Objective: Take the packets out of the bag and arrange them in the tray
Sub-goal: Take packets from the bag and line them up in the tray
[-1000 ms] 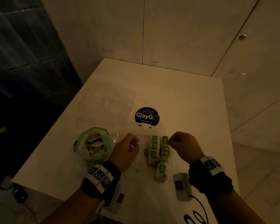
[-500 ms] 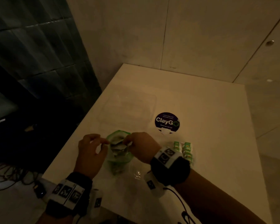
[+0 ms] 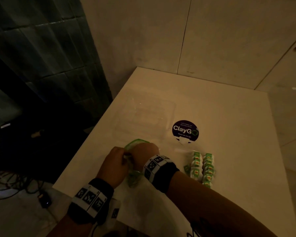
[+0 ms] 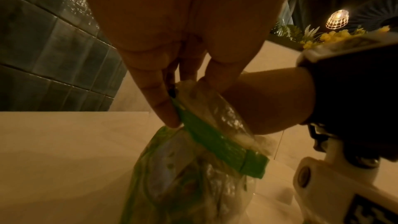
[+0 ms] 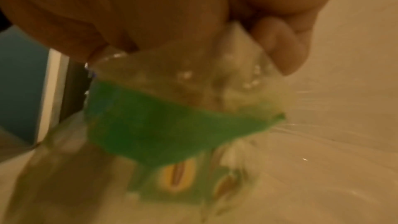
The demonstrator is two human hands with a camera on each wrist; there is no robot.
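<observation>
A clear bag with a green rim [image 3: 134,179] [image 4: 215,144] [image 5: 163,125] stands near the table's left front edge, with packets inside. My left hand [image 3: 124,156] pinches the green rim; its fingers [image 4: 163,106] show in the left wrist view. My right hand [image 3: 143,152] [image 4: 264,101] reaches into the bag's mouth. In the blurred right wrist view its fingers [image 5: 280,48] curl on a pale packet [image 5: 238,35]. Several green and white packets [image 3: 202,166] lie in two rows on a clear tray [image 3: 181,149] to the right.
A second clear plastic container [image 3: 143,115] sits behind the bag. A round dark ClayGo sticker [image 3: 184,130] is on the white table [image 3: 229,134]. The table's left edge drops to a dark floor with cables [image 3: 15,183]. Walls close the back and right.
My right hand left the rows of packets and crossed left into the bag. My left hand moved onto the bag's rim. The head view swung left.
</observation>
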